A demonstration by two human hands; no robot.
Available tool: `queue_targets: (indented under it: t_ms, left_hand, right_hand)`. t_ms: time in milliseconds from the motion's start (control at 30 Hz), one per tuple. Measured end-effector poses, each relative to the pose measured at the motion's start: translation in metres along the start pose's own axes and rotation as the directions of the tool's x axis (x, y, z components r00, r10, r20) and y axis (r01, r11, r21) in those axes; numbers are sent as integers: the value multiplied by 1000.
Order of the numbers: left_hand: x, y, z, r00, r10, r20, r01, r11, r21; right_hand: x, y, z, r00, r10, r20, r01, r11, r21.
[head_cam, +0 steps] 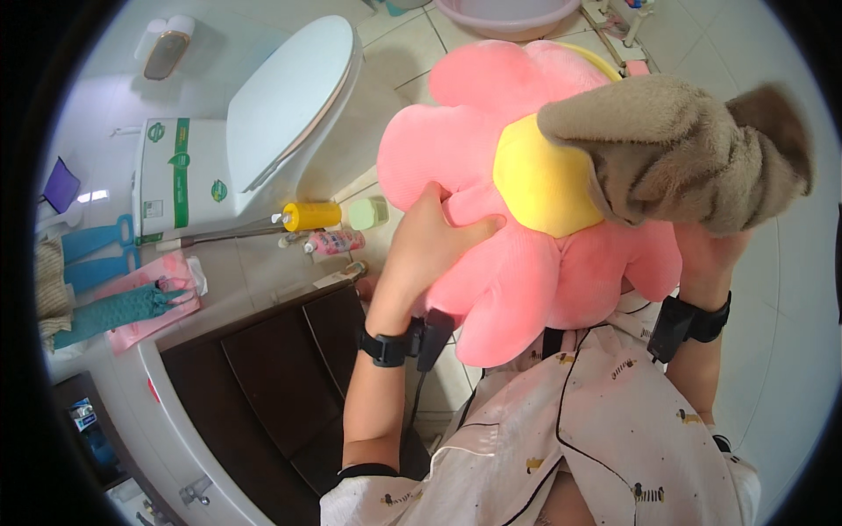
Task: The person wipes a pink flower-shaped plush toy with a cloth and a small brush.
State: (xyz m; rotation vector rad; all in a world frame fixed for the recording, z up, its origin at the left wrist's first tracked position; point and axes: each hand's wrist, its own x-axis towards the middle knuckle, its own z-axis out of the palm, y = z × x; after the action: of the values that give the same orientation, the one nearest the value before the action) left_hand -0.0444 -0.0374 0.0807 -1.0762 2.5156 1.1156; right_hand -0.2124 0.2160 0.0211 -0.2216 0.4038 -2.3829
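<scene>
A pink plush flower cushion (pixel 500 269) with a yellow centre (pixel 543 177) is held up in front of me. My left hand (pixel 441 243) grips it at the left, thumb and fingers pinching the fabric between two petals. A bunched grey-brown plush cloth (pixel 671 144) lies over my right hand (pixel 710 256) and reaches across the right part of the yellow centre. The cloth hides my right fingers, so their hold cannot be made out. Both wrists wear black straps with small black boxes.
A white toilet (pixel 289 98) with its lid down stands at the left. Beside it are a yellow pump bottle (pixel 312 215), a pink bottle (pixel 337 242) and a green container (pixel 368 214). A pink basin (pixel 506 26) is at the top. Dark cabinet doors (pixel 270 368) and a white sink edge (pixel 197 454) are lower left.
</scene>
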Motion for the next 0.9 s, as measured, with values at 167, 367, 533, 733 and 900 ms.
queue_targets:
  t_ms: [167, 367, 533, 733, 900]
  left_hand:
    - [-17, -8, 18, 979, 138, -152, -174, 951, -255]
    - [-33, 0, 27, 956, 183, -229, -280, 801, -529]
    - [-41, -2, 26, 935, 225, -274, -346, 750, -564]
    - [-50, -4, 33, 923, 269, -277, -385, 695, -608]
    - [-44, -5, 29, 950, 202, -240, -313, 650, -692]
  right_hand:
    - [-26, 18, -11, 982, 45, -184, -174, -159, -972]
    - [-6, 52, 9, 995, -12, 99, 96, -153, -984]
    - [21, 94, 70, 927, -38, 372, 344, -303, -889]
    - [51, 82, 55, 965, 262, 0, -101, 373, -922]
    - [49, 90, 66, 964, 176, 197, 158, 215, -964]
